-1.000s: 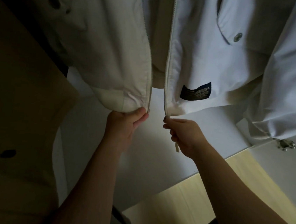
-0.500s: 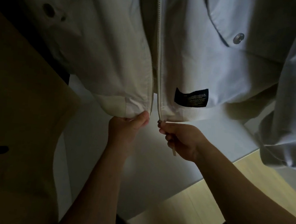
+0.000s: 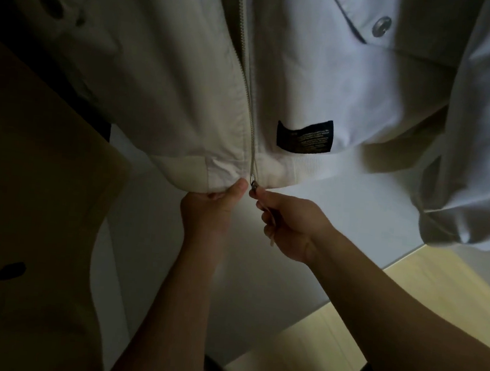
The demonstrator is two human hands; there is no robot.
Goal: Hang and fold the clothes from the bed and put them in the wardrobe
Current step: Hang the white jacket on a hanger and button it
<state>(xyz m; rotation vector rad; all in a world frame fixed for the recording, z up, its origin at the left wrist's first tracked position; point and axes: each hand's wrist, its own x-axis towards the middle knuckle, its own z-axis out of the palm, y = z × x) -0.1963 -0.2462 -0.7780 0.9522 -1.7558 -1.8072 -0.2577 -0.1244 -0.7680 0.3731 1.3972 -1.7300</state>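
- The white jacket (image 3: 187, 88) hangs in front of the camera, seen from below. Whether it is already inside a wardrobe cannot be told.
- Each front has a flap pocket closed by a snap, a dark snap (image 3: 49, 4) on the left and a metal snap (image 3: 381, 26) on the right. Nothing shows of what the pockets hold.
- A black label (image 3: 305, 135) sits on the right front just above the ribbed hem. The sleeve (image 3: 483, 150) hangs at the far right.
- The left hand (image 3: 208, 202) has a narrow grip, with thumb and fingers pinching the hem corner of the left front.
- The right hand (image 3: 288, 223) has a narrow grip too. Its fingertips pinch the zipper slider (image 3: 253, 184) at the very bottom of the zipper (image 3: 251, 101), and a pale pull strap runs through the palm.
- Below the hem lies a white board (image 3: 337, 240), with pale wooden floor (image 3: 452, 297) beyond its edge. A tan panel (image 3: 25, 192) with a dark handle (image 3: 8, 270) fills the left.
- A second ago the two fronts hung apart at the hem, with an open gap between the zipper halves. Half a second ago the gap had narrowed.
- Now the halves meet at the slider and the hands are almost touching.
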